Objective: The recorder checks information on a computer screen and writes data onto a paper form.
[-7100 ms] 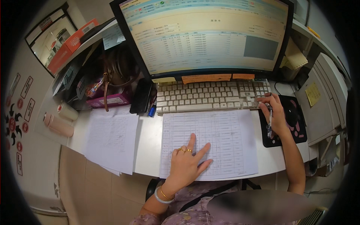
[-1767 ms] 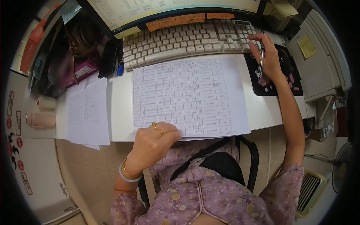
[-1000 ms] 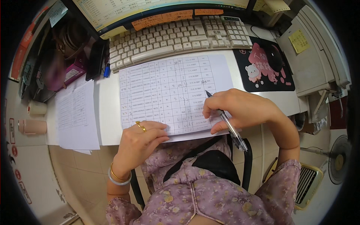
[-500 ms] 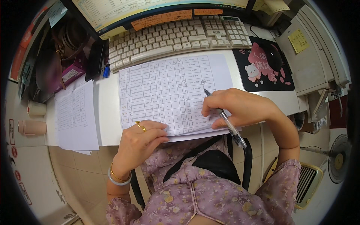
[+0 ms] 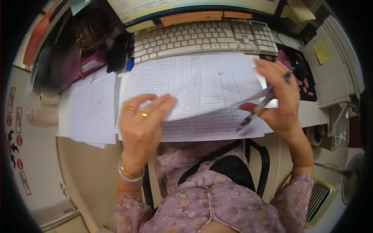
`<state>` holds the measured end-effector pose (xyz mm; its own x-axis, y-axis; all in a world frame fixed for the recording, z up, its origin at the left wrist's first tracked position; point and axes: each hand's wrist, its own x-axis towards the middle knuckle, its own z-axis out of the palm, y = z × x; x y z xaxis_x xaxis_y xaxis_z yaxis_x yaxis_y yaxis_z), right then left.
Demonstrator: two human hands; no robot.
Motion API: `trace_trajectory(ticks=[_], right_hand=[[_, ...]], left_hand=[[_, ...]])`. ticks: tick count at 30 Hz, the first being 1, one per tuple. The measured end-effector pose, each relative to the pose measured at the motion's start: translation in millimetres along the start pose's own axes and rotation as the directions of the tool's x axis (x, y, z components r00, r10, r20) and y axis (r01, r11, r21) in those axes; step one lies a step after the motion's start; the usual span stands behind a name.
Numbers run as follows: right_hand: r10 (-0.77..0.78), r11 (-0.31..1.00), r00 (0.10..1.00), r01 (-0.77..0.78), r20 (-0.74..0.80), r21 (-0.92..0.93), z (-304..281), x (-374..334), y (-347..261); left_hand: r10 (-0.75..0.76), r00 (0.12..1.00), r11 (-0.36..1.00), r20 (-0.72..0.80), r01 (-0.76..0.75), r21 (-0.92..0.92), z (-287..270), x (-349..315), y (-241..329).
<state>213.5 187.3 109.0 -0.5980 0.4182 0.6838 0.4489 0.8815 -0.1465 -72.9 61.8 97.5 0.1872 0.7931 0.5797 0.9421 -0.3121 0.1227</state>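
A printed table sheet, possibly with others under it, is raised at its near edge above another printed sheet on the desk. My left hand, with a gold ring and two bracelets, has its fingers bent together at the near left part of the raised sheet; motion blurs the fingertips. On the other side, my right hand holds a clear-barrelled pen slanting across the palm. Its thumb and fingers are around the right edge of the raised paper, and blur hides how firmly they touch it.
Behind the papers stand a keyboard and a monitor. A mouse rests on a black mouse pad at right. More papers, a blue-capped pen and a pink cup are at left.
The top paper has lifted off the pile at its near edge, uncovering a sheet below. My right hand has moved right and away from me with the pen, and my left hand has risen.
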Motion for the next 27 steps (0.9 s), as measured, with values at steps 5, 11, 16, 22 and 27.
trace_trajectory(ticks=[5,11,16,22,27], right_hand=[[0.134,0.978,0.966,-0.165,0.221,0.127,7.0,-37.1,9.0],[0.091,0.932,0.851,-0.256,0.517,0.257,13.9,-50.4,13.9],[0.081,0.93,0.838,-0.258,0.54,0.261,14.0,-45.5,14.8],[0.101,0.925,0.834,-0.28,0.542,0.258,11.0,-43.8,12.9],[0.148,0.921,0.929,-0.255,0.34,0.296,2.3,-36.1,40.9]], left_hand=[[0.128,0.957,0.933,-0.26,-0.028,0.359,-71.1,-12.7,-33.0],[-0.007,0.951,0.849,-0.308,0.168,0.502,-115.3,-97.8,-106.7],[-0.216,0.944,0.763,-0.252,0.324,0.56,-117.2,-176.2,-163.7],[-0.365,0.92,0.69,-0.142,0.37,0.623,-95.9,-229.7,-201.3],[-0.448,0.889,0.686,-0.096,0.411,0.6,-94.9,-248.0,-214.3]])
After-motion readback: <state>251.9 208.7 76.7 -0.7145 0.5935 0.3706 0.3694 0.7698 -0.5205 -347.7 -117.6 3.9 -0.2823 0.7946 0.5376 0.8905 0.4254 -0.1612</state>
